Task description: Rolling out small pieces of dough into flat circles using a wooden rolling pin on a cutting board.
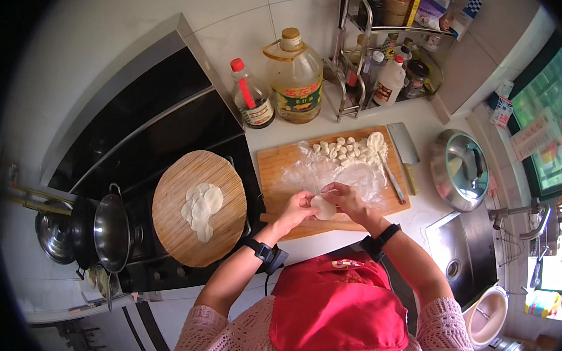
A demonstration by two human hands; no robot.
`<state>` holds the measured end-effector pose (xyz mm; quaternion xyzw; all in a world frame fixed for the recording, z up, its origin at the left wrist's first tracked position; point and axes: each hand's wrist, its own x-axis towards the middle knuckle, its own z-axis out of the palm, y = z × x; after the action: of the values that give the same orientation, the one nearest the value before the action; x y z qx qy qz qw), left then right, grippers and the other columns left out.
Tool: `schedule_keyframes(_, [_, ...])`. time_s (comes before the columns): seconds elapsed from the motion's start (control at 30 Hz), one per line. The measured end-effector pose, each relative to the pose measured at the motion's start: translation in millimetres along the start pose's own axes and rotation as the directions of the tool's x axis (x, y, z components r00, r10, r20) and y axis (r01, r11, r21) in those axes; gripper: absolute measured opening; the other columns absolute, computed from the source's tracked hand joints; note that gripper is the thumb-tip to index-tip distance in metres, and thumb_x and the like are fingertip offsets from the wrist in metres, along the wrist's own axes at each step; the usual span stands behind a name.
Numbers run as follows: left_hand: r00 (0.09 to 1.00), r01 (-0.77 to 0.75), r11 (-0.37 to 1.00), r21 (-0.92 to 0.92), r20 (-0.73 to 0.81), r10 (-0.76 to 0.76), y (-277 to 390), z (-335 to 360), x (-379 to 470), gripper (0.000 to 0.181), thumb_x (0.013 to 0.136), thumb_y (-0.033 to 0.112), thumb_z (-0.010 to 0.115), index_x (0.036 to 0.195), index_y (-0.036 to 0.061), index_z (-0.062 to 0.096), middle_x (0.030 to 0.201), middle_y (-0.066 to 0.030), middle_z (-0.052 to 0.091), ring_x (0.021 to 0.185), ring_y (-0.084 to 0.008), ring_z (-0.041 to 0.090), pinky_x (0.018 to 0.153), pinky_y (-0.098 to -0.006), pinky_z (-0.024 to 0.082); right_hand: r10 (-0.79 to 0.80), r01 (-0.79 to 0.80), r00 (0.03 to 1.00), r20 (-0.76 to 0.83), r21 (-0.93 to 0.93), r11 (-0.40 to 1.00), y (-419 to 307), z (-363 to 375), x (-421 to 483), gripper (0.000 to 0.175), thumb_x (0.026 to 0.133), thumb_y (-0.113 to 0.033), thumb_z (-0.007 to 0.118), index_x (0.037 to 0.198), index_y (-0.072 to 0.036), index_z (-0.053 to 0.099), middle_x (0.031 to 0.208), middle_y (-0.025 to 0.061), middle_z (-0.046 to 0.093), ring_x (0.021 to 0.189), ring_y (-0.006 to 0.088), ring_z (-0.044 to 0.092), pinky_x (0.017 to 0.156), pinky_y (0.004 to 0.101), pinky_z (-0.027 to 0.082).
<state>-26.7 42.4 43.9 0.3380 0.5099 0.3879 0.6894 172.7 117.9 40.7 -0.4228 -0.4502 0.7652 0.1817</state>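
Note:
Between my two hands is a thin round dough wrapper (323,208), held above the near part of a floured wooden cutting board (281,175). My left hand (300,209) pinches its left edge. My right hand (344,198) has its fingers at the upper right edge. A wooden rolling pin (340,225) lies along the board's near edge, partly behind my hands. Small dough pieces (341,150) sit in flour at the board's far side, and a flattened dough round (375,140) lies by them. On the left, overlapping dough wrappers (202,208) rest on a round slatted mat (174,178).
A cleaver (404,143) lies right of the board, and a thin utensil (392,180) on it. Beyond stand a sauce bottle (254,101), an oil jug (296,80) and a metal rack (349,78). A lidded pan (460,169) and sink (454,268) are right; pans (112,232) left.

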Motion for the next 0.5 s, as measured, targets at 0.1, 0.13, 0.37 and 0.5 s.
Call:
schedule_keyframes(0.1, [0.998,-0.065,0.998,0.016,-0.007,0.065,-7.5,-4.6,-1.6,0.039,0.089,0.01,0.073,0.122,0.0002,0.055,0.104,-0.0112,0.067,0.094,-0.0199,0.068,0.082,-0.0311,0.057,-0.049,0.05,0.999,-0.021,0.008,0.999,-12.0,6.5,2.9,0.023,0.094,-0.023,0.066,0.114,-0.01,0.063,0.101,0.0031,0.067,0.09,0.0145,0.066,0.073,0.0317,0.057])
schedule_keyframes(0.13, [0.994,-0.105,0.994,-0.036,-0.006,0.105,-9.1,-6.0,-3.3,0.042,0.086,0.011,0.075,0.123,0.0017,0.056,0.103,-0.0123,0.067,0.095,-0.0225,0.068,0.084,-0.0333,0.056,-0.084,0.078,0.996,-0.043,-0.127,0.989,-19.5,4.9,4.6,0.023,0.094,-0.022,0.065,0.113,-0.009,0.064,0.1,0.0057,0.068,0.09,0.0174,0.067,0.074,0.0331,0.057])
schedule_keyframes(0.37, [0.947,-0.246,0.311,0.918,0.16,0.277,-15.8,-25.7,-42.8,0.044,0.07,0.012,0.082,0.111,0.0086,0.064,0.106,-0.0098,0.057,0.11,-0.033,0.051,0.101,-0.0412,0.042,-0.458,0.176,0.857,-0.238,-0.698,0.694,5.8,-48.0,1.5,0.025,0.097,-0.022,0.059,0.11,-0.002,0.065,0.096,0.0149,0.069,0.088,0.0242,0.067,0.079,0.0348,0.053])
schedule_keyframes(0.5, [0.94,-0.248,0.309,0.918,0.151,0.305,-24.2,-29.5,-37.6,0.036,0.074,0.014,0.079,0.107,0.0088,0.066,0.109,-0.0094,0.058,0.111,-0.0313,0.052,0.099,-0.0417,0.041,-0.532,0.169,0.825,-0.191,-0.815,0.554,14.5,-41.7,-35.5,0.027,0.097,-0.024,0.055,0.104,-0.001,0.066,0.103,0.0209,0.069,0.099,0.0371,0.066,0.088,0.0422,0.051])
